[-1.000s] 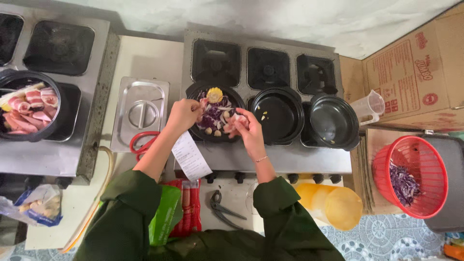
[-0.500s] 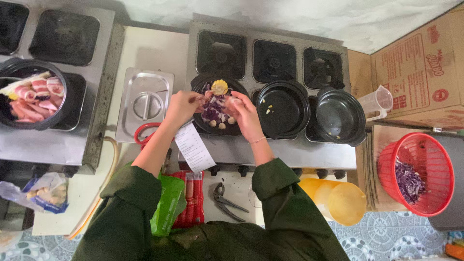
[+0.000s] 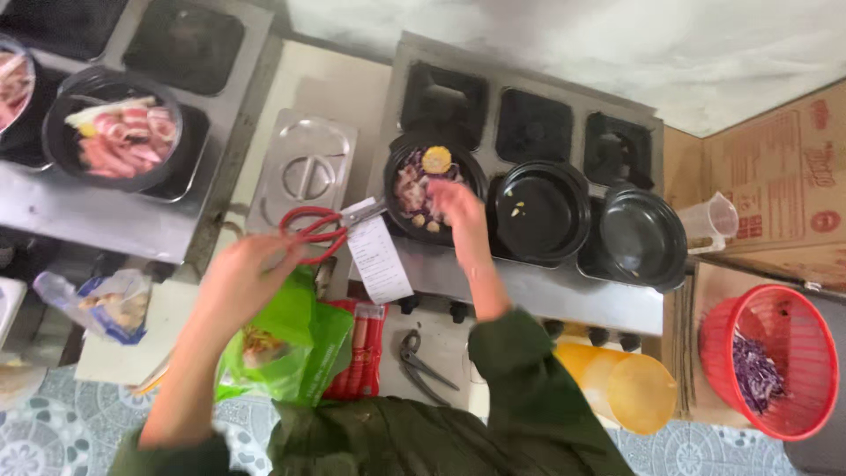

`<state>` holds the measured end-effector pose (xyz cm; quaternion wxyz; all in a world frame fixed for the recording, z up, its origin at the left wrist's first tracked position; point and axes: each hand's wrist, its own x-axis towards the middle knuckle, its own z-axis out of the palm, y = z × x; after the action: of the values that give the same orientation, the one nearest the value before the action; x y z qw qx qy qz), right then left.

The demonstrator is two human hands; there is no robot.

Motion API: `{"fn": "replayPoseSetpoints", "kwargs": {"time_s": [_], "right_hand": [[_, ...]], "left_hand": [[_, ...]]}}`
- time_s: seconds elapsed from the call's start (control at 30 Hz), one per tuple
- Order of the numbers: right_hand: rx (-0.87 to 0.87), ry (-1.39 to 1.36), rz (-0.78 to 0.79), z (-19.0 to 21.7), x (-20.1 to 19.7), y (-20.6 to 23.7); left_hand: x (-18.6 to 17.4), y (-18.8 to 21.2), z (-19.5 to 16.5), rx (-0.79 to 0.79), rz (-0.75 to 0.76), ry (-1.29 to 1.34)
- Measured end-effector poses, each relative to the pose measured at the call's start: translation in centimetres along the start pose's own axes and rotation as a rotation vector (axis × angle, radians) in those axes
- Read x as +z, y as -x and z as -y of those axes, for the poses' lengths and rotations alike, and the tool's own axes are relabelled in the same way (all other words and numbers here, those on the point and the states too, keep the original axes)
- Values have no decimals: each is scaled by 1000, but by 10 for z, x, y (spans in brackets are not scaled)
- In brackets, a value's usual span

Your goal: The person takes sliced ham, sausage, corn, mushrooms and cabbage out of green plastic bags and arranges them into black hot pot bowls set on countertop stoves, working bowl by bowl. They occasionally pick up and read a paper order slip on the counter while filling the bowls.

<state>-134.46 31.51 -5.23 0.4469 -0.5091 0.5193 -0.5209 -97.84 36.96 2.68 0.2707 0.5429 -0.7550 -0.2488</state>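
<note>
surface: steel cooking counter (image 3: 538, 291) with dark square burner wells, patterned tile floor (image 3: 53, 423) below
left hand (image 3: 242, 273): blurred, fingers loosely curled, just beside the red-handled scissors (image 3: 317, 231); cannot tell whether touching the handles or holding anything
right hand (image 3: 458, 204): over the near rim of the round black bowl filled with purple cabbage, pale meat pieces and a yellow corn round (image 3: 423, 181); fingers bent down toward the food, grip unclear through blur
scissors: lying at the counter edge, between a lidded rectangular steel container (image 3: 304, 172) and the filled bowl
white paper slip (image 3: 379, 260): hanging over the counter front, just beside the scissors
empty black bowls: one (image 3: 542, 211) right of the filled bowl with a few crumbs inside, another (image 3: 643, 236) farther right
far left: black bowl of sliced pink meat (image 3: 119, 137)
below counter: green plastic bag (image 3: 291, 339), red sausage packet (image 3: 357, 353), metal tongs (image 3: 423, 361), stacked yellow plastic bowls (image 3: 626, 388)
right edge: red plastic basket holding shredded purple cabbage (image 3: 767, 361), brown cardboard box (image 3: 775, 176), clear measuring cup (image 3: 709, 220)
</note>
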Motion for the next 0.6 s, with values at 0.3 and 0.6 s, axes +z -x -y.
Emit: {"fn": "replayPoseSetpoints", "kwargs": {"time_s": [0.3, 0.6], "right_hand": [[-173, 565, 902, -26, 202, 193], [-167, 945, 924, -121, 299, 175]], "left_hand": [[55, 146, 72, -395, 175, -534], [64, 155, 117, -334, 191, -514]]}}
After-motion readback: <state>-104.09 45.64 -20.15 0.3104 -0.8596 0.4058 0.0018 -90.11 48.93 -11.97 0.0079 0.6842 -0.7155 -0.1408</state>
